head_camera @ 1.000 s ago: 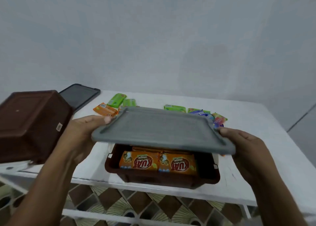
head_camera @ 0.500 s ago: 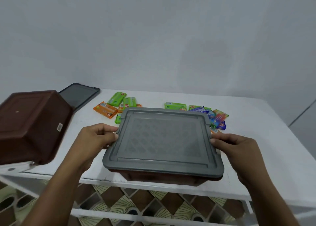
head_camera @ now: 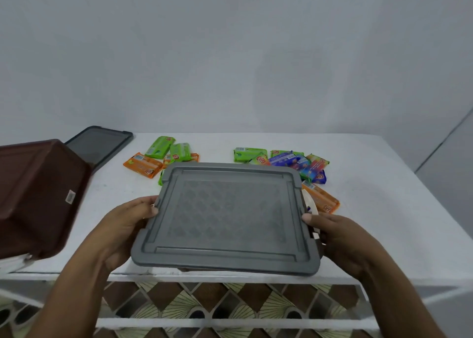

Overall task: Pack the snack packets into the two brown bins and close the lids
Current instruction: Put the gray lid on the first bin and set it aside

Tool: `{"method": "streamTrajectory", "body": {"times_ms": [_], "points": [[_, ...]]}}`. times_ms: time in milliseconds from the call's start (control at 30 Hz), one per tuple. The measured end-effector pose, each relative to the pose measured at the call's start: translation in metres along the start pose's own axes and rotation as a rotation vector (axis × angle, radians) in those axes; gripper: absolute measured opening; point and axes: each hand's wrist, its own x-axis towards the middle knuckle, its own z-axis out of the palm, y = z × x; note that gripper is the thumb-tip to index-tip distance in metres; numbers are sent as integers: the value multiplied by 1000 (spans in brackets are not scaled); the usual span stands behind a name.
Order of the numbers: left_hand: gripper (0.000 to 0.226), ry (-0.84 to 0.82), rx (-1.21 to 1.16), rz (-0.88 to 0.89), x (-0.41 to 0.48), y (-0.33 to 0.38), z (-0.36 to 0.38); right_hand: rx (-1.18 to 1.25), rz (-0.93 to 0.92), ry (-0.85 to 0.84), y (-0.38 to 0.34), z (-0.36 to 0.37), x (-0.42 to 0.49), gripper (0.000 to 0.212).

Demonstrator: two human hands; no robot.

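**Grey lid held at both side edges over the first bin**

Grey moulded plastic fills the space between the two hands: the grey lid (head_camera: 225, 217) lies flat, or nearly so, over a brown bin (head_camera: 190, 269), of which only a dark sliver shows under the near edge. The left hand (head_camera: 125, 225) grips the lid's left edge, thumb on top and fingers (head_camera: 149, 208) curled around the rim. The right hand (head_camera: 337, 237) takes the right edge the same way, its thumb tip on the raised border. Whether the lid has seated all round cannot be told from here.

Just beyond the right-hand fingers a white latch (head_camera: 311, 204) sticks out from under the lid. Farther beyond both sets of fingers, loose snack packets (head_camera: 294, 162) in green, orange and blue lie scattered on the white desk (head_camera: 384, 184). Well left of the left-hand fingers stands the second brown bin (head_camera: 38, 196), tipped so its base faces the camera. Its dark second lid (head_camera: 99, 145) lies flat behind it.

The lid looks light and thin, and it is probably stiff along the ribbed border but springy across the patterned middle. It is best held at the rim, and pressing down at the corners and latches should seat it better than pushing the centre. The packets are likely slippery film over something crushable, so they want a gentle pinch at the sealed ends. About half the job seems left: the far packets and the other bin.
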Motion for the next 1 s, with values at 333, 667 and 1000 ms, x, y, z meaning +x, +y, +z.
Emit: {"method": "streamTrajectory", "body": {"times_ms": [333,667,1000], "points": [[41,-52,14,-17,-3,2,7,15,-73,118,-10,5,1,22],[27,-16,-12,8,-2,1,9,199,-31,113,-4,-2,9,32],[24,14,-7,12,-3,0,11,499,132,-87,-1,4,17,72]]}}
